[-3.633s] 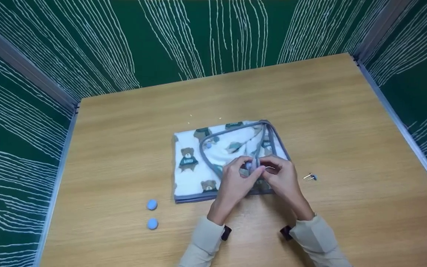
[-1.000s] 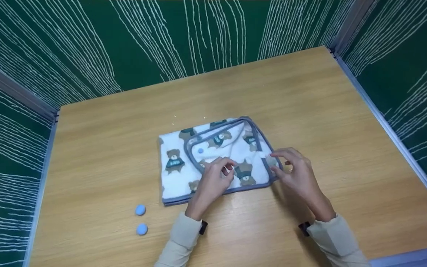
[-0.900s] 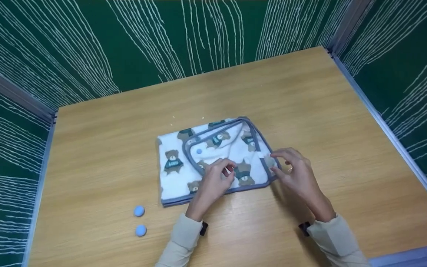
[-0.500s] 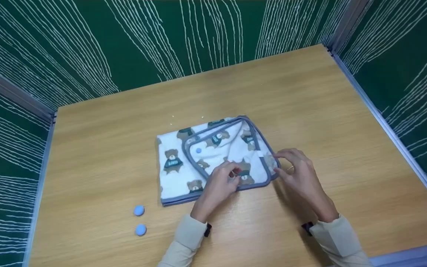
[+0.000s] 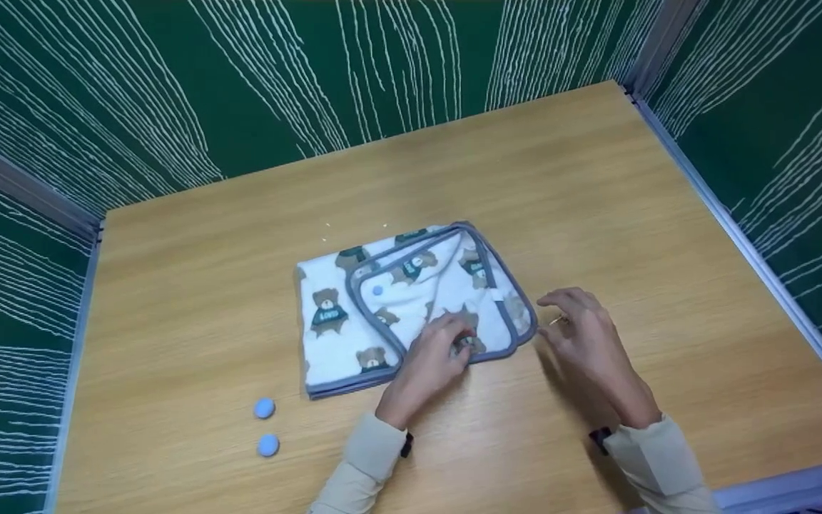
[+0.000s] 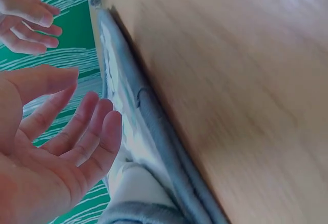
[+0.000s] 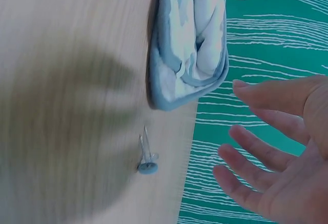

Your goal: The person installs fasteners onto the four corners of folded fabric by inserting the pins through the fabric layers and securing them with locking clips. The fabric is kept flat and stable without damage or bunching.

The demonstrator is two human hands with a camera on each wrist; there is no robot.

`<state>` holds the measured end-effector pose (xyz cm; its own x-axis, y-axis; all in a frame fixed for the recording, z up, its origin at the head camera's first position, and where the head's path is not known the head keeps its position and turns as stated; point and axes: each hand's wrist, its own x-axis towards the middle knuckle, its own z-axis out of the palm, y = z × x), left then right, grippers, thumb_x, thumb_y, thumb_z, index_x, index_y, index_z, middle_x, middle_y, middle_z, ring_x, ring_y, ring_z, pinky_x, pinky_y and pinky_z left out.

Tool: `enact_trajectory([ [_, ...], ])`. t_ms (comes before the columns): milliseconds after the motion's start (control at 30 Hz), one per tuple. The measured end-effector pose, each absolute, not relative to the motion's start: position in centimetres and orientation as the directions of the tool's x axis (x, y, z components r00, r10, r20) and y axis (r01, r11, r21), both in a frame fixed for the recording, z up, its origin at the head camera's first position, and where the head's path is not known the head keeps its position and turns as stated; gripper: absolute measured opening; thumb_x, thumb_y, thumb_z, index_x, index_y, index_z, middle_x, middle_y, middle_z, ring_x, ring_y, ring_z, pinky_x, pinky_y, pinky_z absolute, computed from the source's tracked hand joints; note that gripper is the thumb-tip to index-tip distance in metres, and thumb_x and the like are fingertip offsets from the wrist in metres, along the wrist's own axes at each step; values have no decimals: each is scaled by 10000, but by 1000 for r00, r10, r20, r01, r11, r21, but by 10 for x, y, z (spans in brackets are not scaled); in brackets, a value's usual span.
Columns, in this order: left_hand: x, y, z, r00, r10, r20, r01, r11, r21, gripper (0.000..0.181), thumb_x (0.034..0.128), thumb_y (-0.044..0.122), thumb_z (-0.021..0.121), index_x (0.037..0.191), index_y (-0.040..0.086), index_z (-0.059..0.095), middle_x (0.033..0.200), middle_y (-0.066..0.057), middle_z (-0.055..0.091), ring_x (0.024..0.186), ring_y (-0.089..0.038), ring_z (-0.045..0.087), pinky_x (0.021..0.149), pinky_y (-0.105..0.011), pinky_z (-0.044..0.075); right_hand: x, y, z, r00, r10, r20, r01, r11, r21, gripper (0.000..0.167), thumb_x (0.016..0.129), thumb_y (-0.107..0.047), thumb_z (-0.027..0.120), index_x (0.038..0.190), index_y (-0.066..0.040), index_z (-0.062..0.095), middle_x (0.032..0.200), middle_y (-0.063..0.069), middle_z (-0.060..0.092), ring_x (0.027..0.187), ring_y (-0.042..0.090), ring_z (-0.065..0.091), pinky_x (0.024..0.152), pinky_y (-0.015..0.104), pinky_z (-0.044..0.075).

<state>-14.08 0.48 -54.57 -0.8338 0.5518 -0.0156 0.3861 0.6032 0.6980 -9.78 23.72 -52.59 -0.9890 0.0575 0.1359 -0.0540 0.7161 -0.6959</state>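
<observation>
A folded white blanket with teddy bear print and grey piping lies mid-table, its upper layers folded over toward the right. A small round blue piece sits on the folded-over part. My left hand hovers over the blanket's front edge, fingers loosely bent and holding nothing in the left wrist view. Just off the blanket's right corner is my right hand, its fingers spread and bare. Beneath it, the right wrist view shows blue-headed pins with metal spikes on the table; the hand hides them in the head view.
Two blue round pieces lie on the wooden table left of the blanket. Tiny white bits are scattered behind it. Green panels with white lines enclose the back and sides.
Earlier both hands pinched the blanket's edging together; now they are apart and the fold lies flatter. Lately the right hand has drawn rightward off the blanket, the left slightly right and nearer.
</observation>
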Motion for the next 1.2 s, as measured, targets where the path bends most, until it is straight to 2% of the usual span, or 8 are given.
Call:
enact_trajectory([
  [167, -138, 10, -548, -820, 572, -29, 404, 614, 679, 169, 895, 101, 620, 1057, 127, 661, 1139, 23, 552, 1043, -100, 506, 861, -220, 460, -96, 243, -527, -996, 73, 56, 14, 717, -697, 342, 791, 55, 693, 1121, -5, 626, 1222, 194, 518, 1125, 373, 488, 910, 549, 447],
  [333, -136, 15, -548, -809, 588, -18, 422, 602, 677, 161, 900, 97, 611, 1051, 124, 663, 1211, -6, 527, 1123, -113, 487, 889, -214, 456, -95, 249, -531, -996, 85, -34, 86, 719, -689, 360, 808, 48, 678, 1156, -8, 605, 1252, 193, 485, 1141, 375, 469, 925, 553, 437],
  [633, -135, 22, -550, -793, 609, 17, 483, 611, 627, 153, 889, 94, 617, 1018, 138, 686, 1188, -26, 541, 1208, -183, 459, 974, -277, 422, -96, 255, -541, -992, 110, -68, 127, 730, -671, 374, 819, 42, 672, 1181, 9, 588, 1230, 201, 498, 1108, 377, 503, 916, 549, 441],
  [867, -135, 29, -552, -758, 652, 9, 522, 599, 607, 164, 889, 109, 621, 1027, 148, 701, 1116, 16, 533, 1041, -114, 464, 883, -246, 436, -97, 258, -548, -985, 137, -101, 169, 721, -672, 407, 807, 49, 683, 1195, 19, 565, 1218, 214, 508, 1151, 405, 485, 961, 559, 402],
  [1200, -133, 35, -555, -711, 703, 9, 591, 591, 549, 171, 905, 163, 619, 1047, 173, 714, 1248, -24, 555, 1210, -207, 455, 1049, -420, 340, -98, 259, -551, -982, 131, -138, 190, 728, -659, 334, 826, 25, 670, 1150, 12, 589, 1206, 214, 525, 1169, 403, 473, 976, 554, 385],
])
